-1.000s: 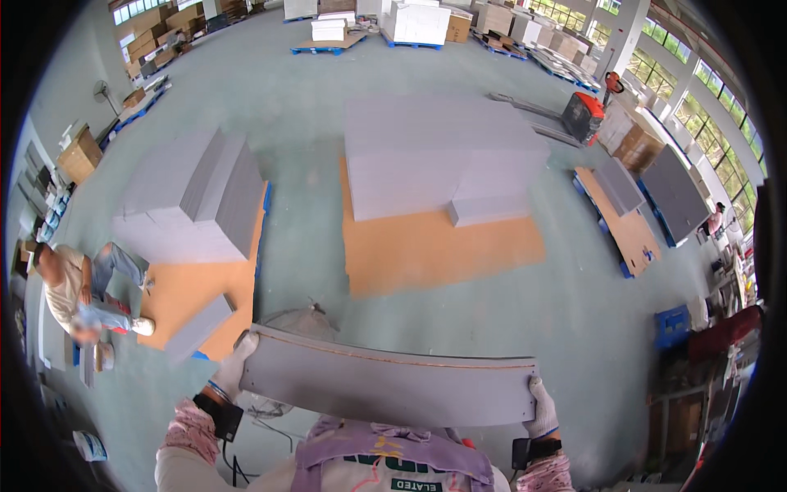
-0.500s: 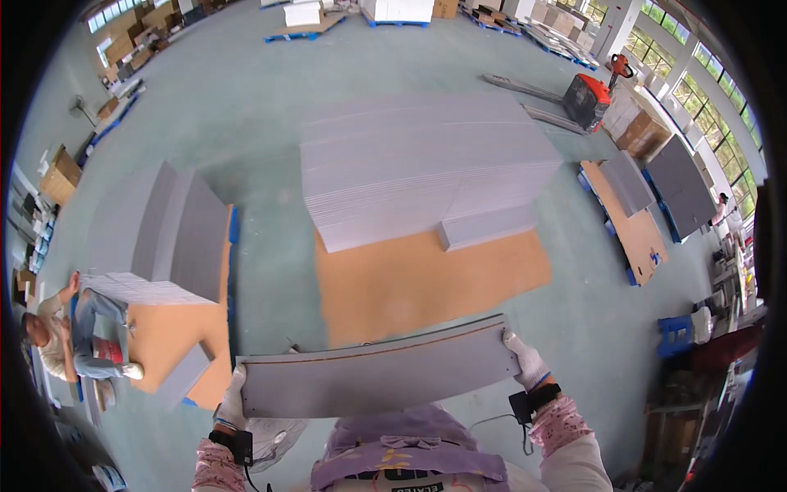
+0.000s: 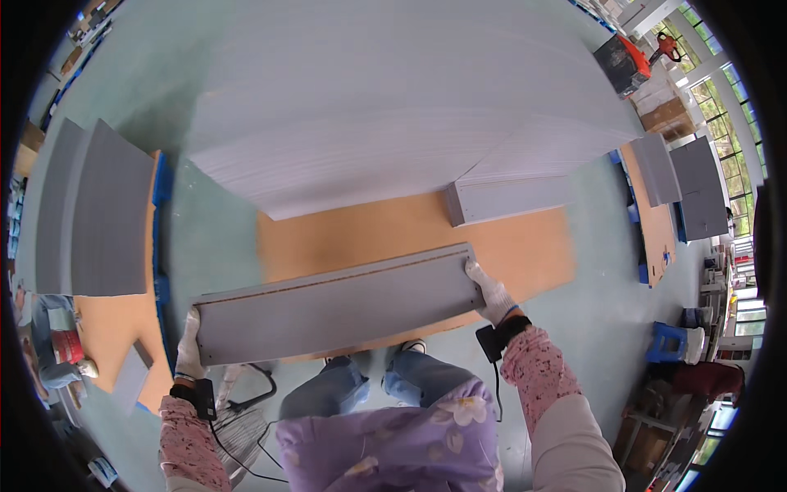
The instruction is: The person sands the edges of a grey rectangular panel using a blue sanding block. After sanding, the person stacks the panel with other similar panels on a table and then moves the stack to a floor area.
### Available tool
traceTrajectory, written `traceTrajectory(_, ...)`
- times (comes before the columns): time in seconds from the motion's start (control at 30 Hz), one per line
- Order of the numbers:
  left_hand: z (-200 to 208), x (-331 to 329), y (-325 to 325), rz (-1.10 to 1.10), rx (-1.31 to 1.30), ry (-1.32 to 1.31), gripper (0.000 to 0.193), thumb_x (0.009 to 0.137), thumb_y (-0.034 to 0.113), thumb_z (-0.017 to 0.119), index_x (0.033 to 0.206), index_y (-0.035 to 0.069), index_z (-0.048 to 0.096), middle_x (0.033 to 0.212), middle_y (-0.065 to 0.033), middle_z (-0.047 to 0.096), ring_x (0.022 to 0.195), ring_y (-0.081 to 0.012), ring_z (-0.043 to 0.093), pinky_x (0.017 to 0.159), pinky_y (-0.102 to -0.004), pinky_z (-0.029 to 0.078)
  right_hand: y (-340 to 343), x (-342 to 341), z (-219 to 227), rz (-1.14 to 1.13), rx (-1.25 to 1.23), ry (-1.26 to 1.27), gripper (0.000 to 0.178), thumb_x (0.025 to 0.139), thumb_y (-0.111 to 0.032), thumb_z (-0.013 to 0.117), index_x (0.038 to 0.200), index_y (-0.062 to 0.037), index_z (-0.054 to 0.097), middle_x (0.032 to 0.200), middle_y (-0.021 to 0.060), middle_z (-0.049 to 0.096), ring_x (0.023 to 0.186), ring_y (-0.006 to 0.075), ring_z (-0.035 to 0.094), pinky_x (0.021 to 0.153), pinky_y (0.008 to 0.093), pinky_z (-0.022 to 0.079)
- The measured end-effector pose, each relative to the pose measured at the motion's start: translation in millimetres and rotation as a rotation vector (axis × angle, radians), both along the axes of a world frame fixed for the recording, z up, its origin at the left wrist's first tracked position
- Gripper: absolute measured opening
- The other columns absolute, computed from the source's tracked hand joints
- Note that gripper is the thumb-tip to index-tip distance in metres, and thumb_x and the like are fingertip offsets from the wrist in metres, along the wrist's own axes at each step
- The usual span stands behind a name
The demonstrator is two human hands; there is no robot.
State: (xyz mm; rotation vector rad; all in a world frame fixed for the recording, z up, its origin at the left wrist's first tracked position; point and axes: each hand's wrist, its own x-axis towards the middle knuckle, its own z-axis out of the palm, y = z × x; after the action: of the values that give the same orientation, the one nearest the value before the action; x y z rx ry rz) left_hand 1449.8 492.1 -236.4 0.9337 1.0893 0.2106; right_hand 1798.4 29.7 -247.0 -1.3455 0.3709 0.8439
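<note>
A long grey panel (image 3: 336, 316) with a brown groove along its far side is held level in front of me. My left hand (image 3: 188, 344), in a white glove, grips its left end. At the right end, my gloved right hand (image 3: 489, 293) is closed round the short edge. Beyond the panel, a brown board (image 3: 344, 239) lies on the floor under a large stack of grey panels (image 3: 393, 139). A smaller pile of narrow grey panels (image 3: 512, 199) rests on the board's right part, against the big stack.
To the left, more grey panels (image 3: 111, 217) stand on a board-topped blue pallet (image 3: 161, 246); a seated person (image 3: 53, 344) is beside it. A red and black pallet truck (image 3: 627, 66) stands at the far right. A blue stool (image 3: 664, 341) is nearer. Cables and a wrapped bundle (image 3: 238, 410) lie by my left arm.
I have come closer to the large stack, which looks bigger now. The held panel is over the brown board's near edge, its right end tilted farther away. Both hands keep their grip.
</note>
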Motion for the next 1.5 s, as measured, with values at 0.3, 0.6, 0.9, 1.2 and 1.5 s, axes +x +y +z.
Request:
traceTrajectory(0.3,-177.9,110.0,21.4,-0.063,0.041,-0.048,0.066,0.090,0.058,0.057,0.127,0.003,0.054,0.114,-0.0063,0.061,0.100,-0.0159,0.061,0.086,-0.0315,0.050,39.6,120.7,-171.2,0.046,-0.030,0.018,0.035,0.088,-0.036,0.068,0.110,-0.0097,0.064,0.104,0.0016,0.064,0.092,0.0146,0.060,0.081,0.0321,0.049)
traceTrajectory(0.6,-246.2,173.7,32.4,-0.087,0.053,-0.145,0.055,0.094,0.051,0.056,0.127,0.007,0.054,0.113,-0.0056,0.062,0.099,-0.0160,0.061,0.086,-0.0326,0.052,41.7,167.9,-215.9,-0.050,0.004,0.026,0.032,0.088,-0.030,0.069,0.111,-0.0081,0.065,0.110,0.0042,0.066,0.103,0.0180,0.060,0.090,0.0351,0.047)
traceTrajectory(0.9,-265.1,189.7,51.9,-0.049,0.078,-0.149,0.052,0.094,0.045,0.059,0.130,0.008,0.053,0.118,-0.0056,0.062,0.101,-0.0174,0.062,0.084,-0.0345,0.054,48.9,179.6,-231.5,-0.169,0.046,0.037,0.032,0.086,-0.026,0.071,0.113,-0.0119,0.064,0.111,0.0018,0.065,0.103,0.0185,0.060,0.091,0.0367,0.047)
traceTrajectory(1.2,-263.7,200.8,63.1,0.007,0.048,-0.002,0.048,0.092,0.049,0.060,0.122,0.011,0.059,0.100,-0.0018,0.064,0.078,-0.0121,0.063,0.060,-0.0299,0.055,49.1,150.2,-232.2,-0.403,-0.097,0.165,0.069,0.086,-0.053,0.065,0.132,-0.0047,0.048,0.132,0.0104,0.051,0.118,0.0297,0.051,0.099,0.0493,0.042)
traceTrajectory(1.5,-267.0,195.4,48.7,-0.038,0.201,-0.051,0.053,0.092,0.050,0.061,0.125,0.009,0.058,0.102,0.0003,0.062,0.083,-0.0093,0.060,0.068,-0.0268,0.052,69.9,94.1,-250.3,-0.650,0.106,0.212,0.091,0.085,-0.063,0.059,0.143,0.0004,0.028,0.143,0.0210,0.034,0.129,0.0405,0.040,0.104,0.0609,0.037)
